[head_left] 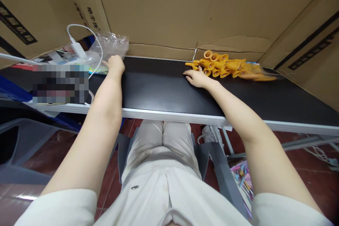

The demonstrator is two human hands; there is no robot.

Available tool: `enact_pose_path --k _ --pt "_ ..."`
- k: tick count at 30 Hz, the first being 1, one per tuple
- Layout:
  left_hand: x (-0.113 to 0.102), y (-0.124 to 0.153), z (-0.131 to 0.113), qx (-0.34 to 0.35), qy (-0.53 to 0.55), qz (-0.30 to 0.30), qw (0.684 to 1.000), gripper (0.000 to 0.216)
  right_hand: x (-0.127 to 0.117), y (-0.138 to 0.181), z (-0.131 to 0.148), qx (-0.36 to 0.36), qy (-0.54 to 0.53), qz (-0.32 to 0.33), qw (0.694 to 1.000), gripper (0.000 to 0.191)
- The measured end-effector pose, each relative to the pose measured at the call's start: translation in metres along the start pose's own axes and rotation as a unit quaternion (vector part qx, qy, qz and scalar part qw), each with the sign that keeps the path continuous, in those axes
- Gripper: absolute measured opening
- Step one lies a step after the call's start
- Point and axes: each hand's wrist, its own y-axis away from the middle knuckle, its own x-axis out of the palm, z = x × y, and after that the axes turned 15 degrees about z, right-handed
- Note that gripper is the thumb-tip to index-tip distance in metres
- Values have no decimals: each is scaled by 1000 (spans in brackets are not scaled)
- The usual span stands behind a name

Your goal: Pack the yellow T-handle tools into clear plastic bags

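Note:
My left hand (116, 66) is at the right edge of a crumpled clear plastic bag (109, 44), its fingers curled down on the plastic and the thumb out to the side. My right hand (197, 77) lies on the black table with fingers spread to the left. It touches the front of a pile of orange plastic pieces (226, 65) with round cupped ends and thin stems. The pile's right part is wrapped in clear plastic (261, 72). Nothing shows in my right hand's grasp.
The black tabletop (159, 84) has a silver front edge (172, 114). Cardboard panels (164, 10) wall the back and sides. At left are a white charger (78, 48) with its cable, papers and a blurred-out patch. Below right sits a bin of colourful items (242, 180).

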Motion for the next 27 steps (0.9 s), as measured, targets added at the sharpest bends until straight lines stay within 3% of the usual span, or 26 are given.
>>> enact_pose_path --k 3,5,9,13,17,19,22,27 --pt "-3 -4 -3 7 18 -41 999 88 -1 1 2 3 1 4 1000 52" --pt "-8 -1 -12 36 30 -79 996 82 -2 2 3 5 -1 5 1000 52" --pt "-21 17 -44 169 76 -134 973 65 -3 3 5 5 -10 6 1000 53" --pt "-23 43 -80 350 38 -52 934 69 -3 3 5 6 -10 5 1000 53" --pt "-4 56 -98 461 -56 32 885 71 -3 3 5 7 -6 11 1000 54" --pt "8 55 -100 464 -137 96 870 71 -4 4 6 9 -7 15 1000 55" --pt "21 50 -98 397 -242 190 865 77 -4 4 6 12 -8 18 1000 54" --pt "19 47 -93 341 -235 238 878 88 -3 4 5 8 -13 11 1000 54"
